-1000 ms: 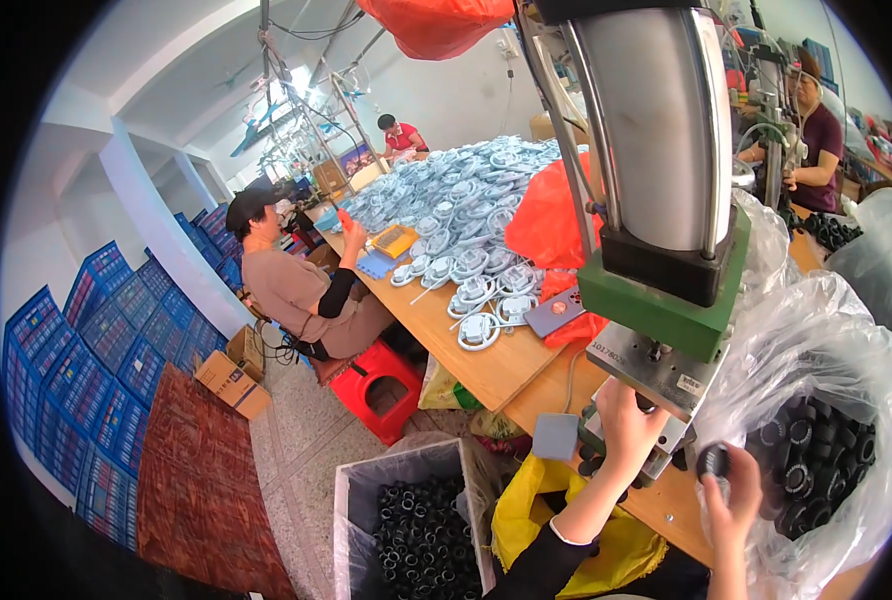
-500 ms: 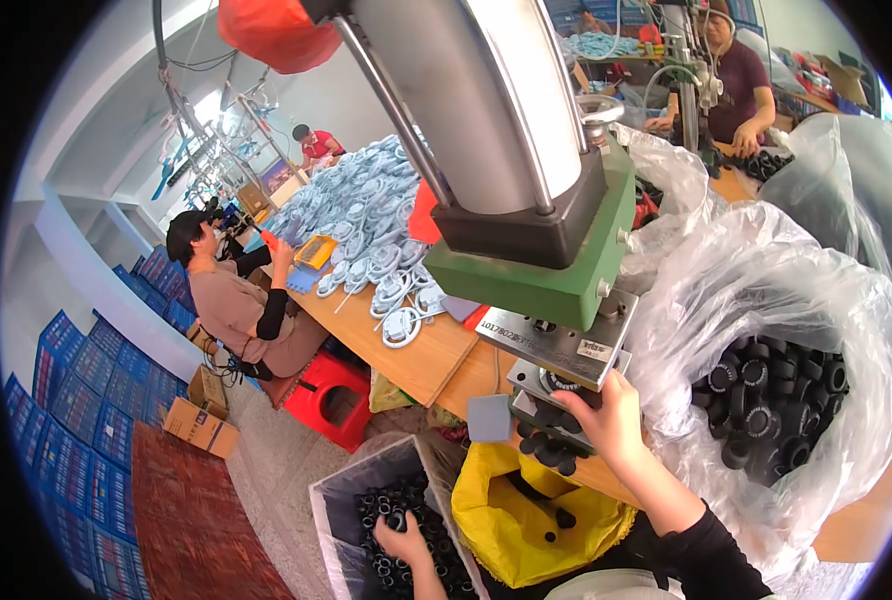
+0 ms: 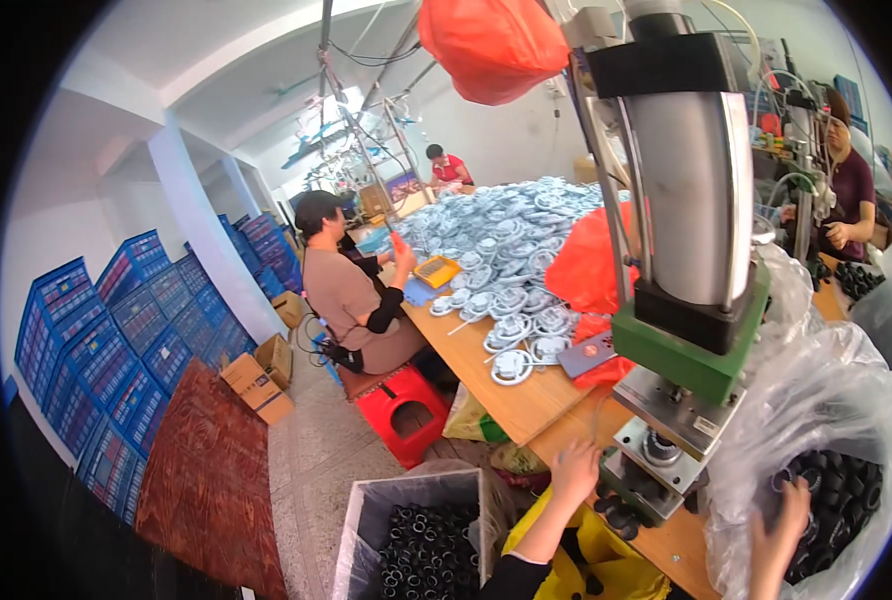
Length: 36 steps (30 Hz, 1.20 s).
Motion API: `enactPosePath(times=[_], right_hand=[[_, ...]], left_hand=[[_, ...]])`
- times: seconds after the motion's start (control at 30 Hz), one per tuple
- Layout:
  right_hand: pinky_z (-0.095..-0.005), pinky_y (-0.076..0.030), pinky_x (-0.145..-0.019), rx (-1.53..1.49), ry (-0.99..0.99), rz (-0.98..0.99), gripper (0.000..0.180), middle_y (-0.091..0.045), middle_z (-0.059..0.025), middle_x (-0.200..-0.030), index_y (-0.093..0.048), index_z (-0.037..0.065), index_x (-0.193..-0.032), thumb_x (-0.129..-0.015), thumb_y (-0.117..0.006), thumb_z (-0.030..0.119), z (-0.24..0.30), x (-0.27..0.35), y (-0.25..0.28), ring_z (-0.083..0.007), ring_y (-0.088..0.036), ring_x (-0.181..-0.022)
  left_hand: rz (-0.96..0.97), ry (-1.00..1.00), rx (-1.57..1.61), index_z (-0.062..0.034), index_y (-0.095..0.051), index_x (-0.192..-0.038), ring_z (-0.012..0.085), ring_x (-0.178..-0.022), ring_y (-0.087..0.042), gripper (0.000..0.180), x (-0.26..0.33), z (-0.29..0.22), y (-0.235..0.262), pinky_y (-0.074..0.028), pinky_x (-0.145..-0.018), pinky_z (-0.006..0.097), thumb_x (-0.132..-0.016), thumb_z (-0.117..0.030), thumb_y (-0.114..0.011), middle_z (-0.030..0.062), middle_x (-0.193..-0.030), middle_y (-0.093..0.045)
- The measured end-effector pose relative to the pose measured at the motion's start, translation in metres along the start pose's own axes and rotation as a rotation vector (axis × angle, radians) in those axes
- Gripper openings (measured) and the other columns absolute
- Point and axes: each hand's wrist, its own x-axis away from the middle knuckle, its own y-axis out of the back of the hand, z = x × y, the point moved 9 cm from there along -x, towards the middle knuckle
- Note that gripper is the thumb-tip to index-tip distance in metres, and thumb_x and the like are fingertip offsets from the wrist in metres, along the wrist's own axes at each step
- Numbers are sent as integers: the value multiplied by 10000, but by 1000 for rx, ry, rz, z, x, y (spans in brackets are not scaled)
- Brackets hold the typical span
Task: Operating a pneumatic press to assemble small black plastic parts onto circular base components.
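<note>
My left hand (image 3: 574, 474) is at the table edge, left of the press's lower die (image 3: 634, 437). Its fingers are bent together, and whatever they hold is hidden. A black round piece (image 3: 660, 447) sits in that die, under the raised steel upper plate (image 3: 678, 408). To the right, my right hand (image 3: 788, 515) reaches into a clear plastic bag (image 3: 736, 470), thumb and fingers apart, at the black round caps (image 3: 834, 500). Black rings (image 3: 431, 555) fill a lined bin (image 3: 361, 510) at the lower left.
The press (image 3: 691, 200) stands over the table with a green head. A yellow bag (image 3: 616, 565) hangs below the table edge. Pale blue coiled parts (image 3: 511, 235) are heaped on the table (image 3: 496, 385). A person (image 3: 351, 290) sits left, near a red stool (image 3: 402, 415); others work farther back.
My left hand has left the bin of rings and come up beside the press die. My right hand has moved from the die into the bag of caps. The view has shifted left.
</note>
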Motion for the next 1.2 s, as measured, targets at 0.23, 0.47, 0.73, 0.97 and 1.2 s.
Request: enactPosePath(times=[0.23, 0.47, 0.73, 0.97, 1.2], right_hand=[[-455, -450, -885, 405, -259, 306, 530, -567, -237, -1165, -626, -20, -1093, -732, -769, 341, -97, 21, 43, -377, -536, -1076], [-424, -416, -874, 281, -328, 16, 606, -454, -164, -1093, -466, -1, -1133, -590, -727, -66, -154, 28, 22, -388, -493, -1036], [-447, -467, -858, 602, -149, 61, 557, -608, -205, -1064, -666, -13, -991, -657, -827, 402, -34, -9, 38, -330, -576, -980], [-443, -462, -907, -428, -158, -158, 531, -615, -238, -1088, -608, -37, -1116, -740, -796, 287, -44, -13, 36, -387, -577, -1026], [-271, -394, -928, -444, -105, 35, 417, -505, -99, -1215, -497, -4, -1313, -925, -586, 119, -11, -14, -6, -166, -518, -1049]], left_hand=[[67, 14, -166, -133, -658, -1099, 221, -1203, -501, 284, -4, 1, -11, -361, -969, 466, -947, -292, -478, 1, -1248, -594], [83, 42, -139, -126, -625, -1166, 253, -1266, -457, 287, -9, -10, 0, -356, -984, 464, -942, -247, -491, 27, -1306, -560], [-374, -383, 522, 7, -474, -1257, 403, -1111, -510, 619, -2, -135, 109, -384, -935, 467, -728, -234, -687, 202, -1221, -539], [-332, -126, 968, -34, -589, -1034, 381, -1023, -537, 426, -57, -169, 69, -398, -931, 433, -639, -80, -740, 184, -1037, -583], [-479, -89, 687, -56, -514, -1147, 330, -1024, -569, 503, -11, -149, 69, -354, -978, 510, -699, -101, -738, 131, -1045, -592]])
